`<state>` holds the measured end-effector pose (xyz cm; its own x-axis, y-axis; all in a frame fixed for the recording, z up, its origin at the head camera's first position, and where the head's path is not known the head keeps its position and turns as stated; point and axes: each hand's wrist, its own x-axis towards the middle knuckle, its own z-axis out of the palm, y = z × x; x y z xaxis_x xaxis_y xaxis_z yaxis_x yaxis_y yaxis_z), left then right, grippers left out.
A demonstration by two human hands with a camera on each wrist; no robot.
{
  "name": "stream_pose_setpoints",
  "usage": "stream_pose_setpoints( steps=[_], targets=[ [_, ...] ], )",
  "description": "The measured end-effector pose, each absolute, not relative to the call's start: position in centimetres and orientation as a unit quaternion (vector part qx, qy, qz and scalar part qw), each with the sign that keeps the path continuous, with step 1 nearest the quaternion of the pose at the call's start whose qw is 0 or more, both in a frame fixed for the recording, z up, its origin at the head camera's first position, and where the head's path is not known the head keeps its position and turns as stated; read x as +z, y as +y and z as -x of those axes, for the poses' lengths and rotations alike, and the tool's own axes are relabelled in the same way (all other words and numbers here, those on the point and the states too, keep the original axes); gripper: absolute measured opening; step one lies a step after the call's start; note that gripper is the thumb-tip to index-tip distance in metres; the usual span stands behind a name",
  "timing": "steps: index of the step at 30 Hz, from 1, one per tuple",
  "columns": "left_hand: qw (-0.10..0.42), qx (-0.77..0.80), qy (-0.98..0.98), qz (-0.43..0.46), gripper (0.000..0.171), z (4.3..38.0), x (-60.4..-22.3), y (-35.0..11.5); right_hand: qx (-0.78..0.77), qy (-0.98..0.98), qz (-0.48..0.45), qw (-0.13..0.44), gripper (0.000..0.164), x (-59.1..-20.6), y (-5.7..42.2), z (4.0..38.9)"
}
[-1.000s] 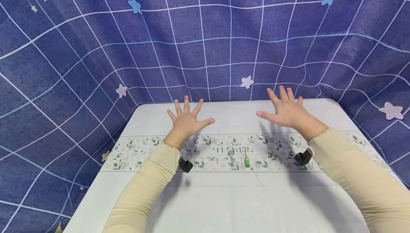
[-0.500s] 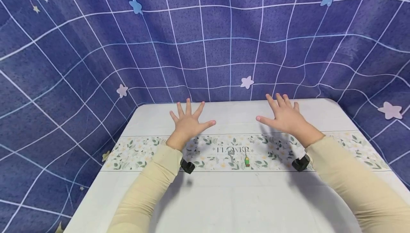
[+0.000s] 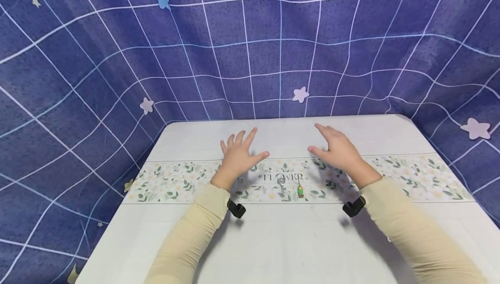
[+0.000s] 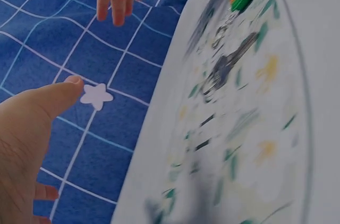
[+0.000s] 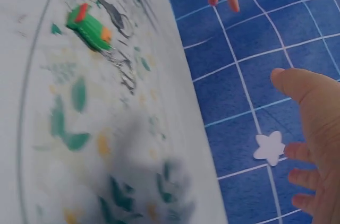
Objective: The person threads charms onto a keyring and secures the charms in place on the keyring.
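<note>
My left hand point(image 3: 236, 159) hovers over the floral strip left of the small items, fingers spread and holding nothing. Opposite it, my right hand point(image 3: 342, 150) is also raised, its fingers loosely extended. Between them on the table lie a metal key point(image 3: 281, 184) with a ring and, just right of it, a small green keychain charm point(image 3: 300, 191). In the right wrist view the charm point(image 5: 89, 30) shows red and orange ends and a short metal chain point(image 5: 125, 67). The left wrist view shows the key point(image 4: 229, 67) apart from both hands.
A white table cover point(image 3: 289, 245) has a printed floral strip point(image 3: 168, 184) with lettering across it. Behind and left hangs a dark blue curtain point(image 3: 218, 58) with grid lines and stars. Each wrist wears a black camera, such as the left one point(image 3: 236, 209).
Both hands have come closer together and nearer the body, their fingers less spread than before. The head view has tilted slightly down. The key and charm lie where they were.
</note>
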<state>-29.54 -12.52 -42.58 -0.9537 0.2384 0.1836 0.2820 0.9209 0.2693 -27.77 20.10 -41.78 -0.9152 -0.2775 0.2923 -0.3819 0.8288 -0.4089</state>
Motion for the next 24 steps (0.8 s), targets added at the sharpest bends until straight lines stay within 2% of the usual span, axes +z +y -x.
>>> stream_pose_setpoints(
  steps=[10,24],
  targets=[
    [0.083,-0.179,-0.965,0.171,0.087,29.0,-45.3,-11.6,0.282,-0.933,-0.192,0.114,0.071,-44.6,18.4,27.3],
    [0.047,-0.220,-0.959,0.171,0.076,28.5,-47.4,-10.1,0.295,-0.931,-0.197,0.085,0.062,-47.9,17.6,26.5]
  ],
)
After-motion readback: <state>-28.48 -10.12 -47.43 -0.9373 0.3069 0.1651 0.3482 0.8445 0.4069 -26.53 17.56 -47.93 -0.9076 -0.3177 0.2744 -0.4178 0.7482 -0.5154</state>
